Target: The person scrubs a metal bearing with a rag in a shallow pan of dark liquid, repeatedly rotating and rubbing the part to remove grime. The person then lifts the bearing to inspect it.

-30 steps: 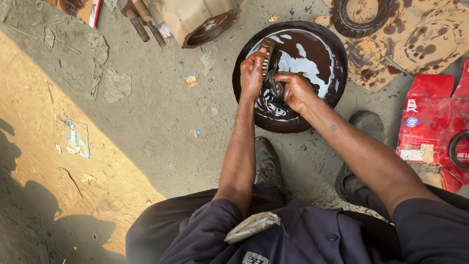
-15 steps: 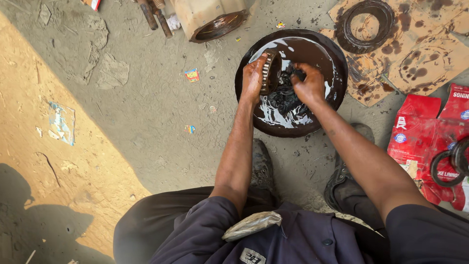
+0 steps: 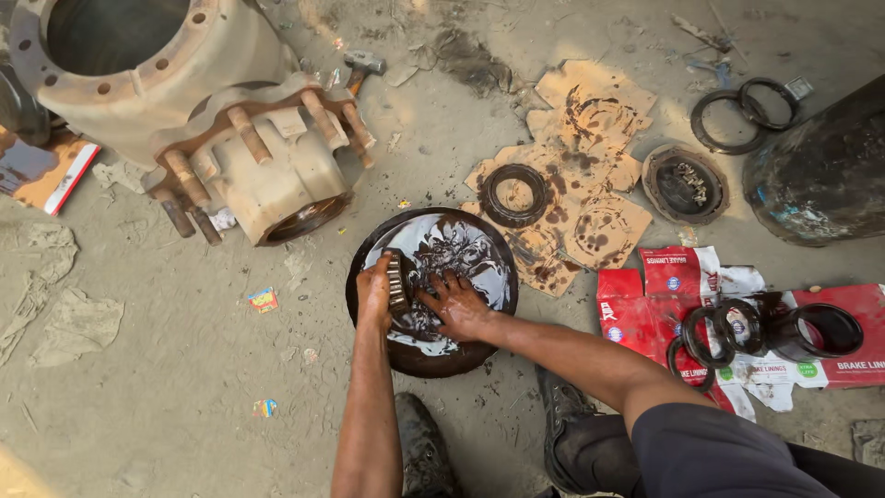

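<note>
A round black basin of dark oily liquid sits on the ground in front of me. My left hand grips a tapered roller bearing upright at the basin's left side. Touching the bearing from the right, my right hand lies in the liquid with oily fingers spread. Both forearms reach in from the bottom of the head view.
A large rusty wheel hub with studs lies at the upper left, a hammer beside it. Oily cardboard with a black ring lies beyond the basin. Red cartons with seals are at right, a dark drum behind them.
The view has swung so the hub and more parts at right now show. My hands stay in the basin; the right hand has dropped from the bearing's top into the liquid.
</note>
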